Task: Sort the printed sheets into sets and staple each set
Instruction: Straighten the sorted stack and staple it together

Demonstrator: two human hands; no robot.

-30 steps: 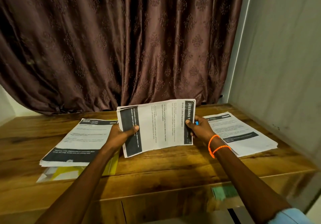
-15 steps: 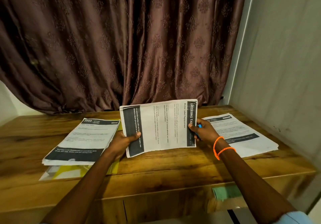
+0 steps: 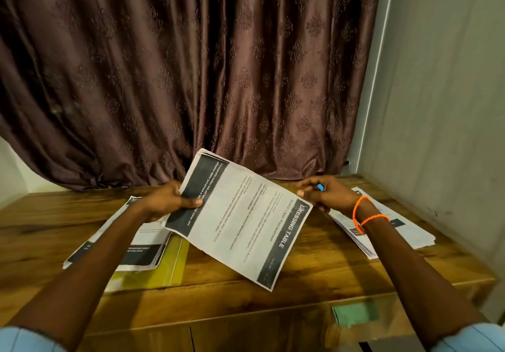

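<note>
A set of printed sheets (image 3: 240,223) headed "DRESSING TABLE" hangs tilted above the wooden table (image 3: 314,267), its right end dipping toward me. My left hand (image 3: 169,201) grips its left edge, thumb on top. My right hand (image 3: 328,194) is at the set's upper right corner, fingers curled round a small blue object (image 3: 320,187); whether it touches the paper I cannot tell. One stack of printed sheets (image 3: 136,250) lies on the left, partly under my left arm. Another stack (image 3: 399,231) lies on the right behind my right wrist.
A yellow folder (image 3: 166,267) lies under the left stack. A brown curtain (image 3: 191,78) hangs behind the table and a grey wall (image 3: 442,105) closes the right side. Something green (image 3: 355,314) shows below the table's front edge.
The held set has swung from level to a steep tilt, left end up. My right thumb has come off its right edge, and both hands have risen a little.
</note>
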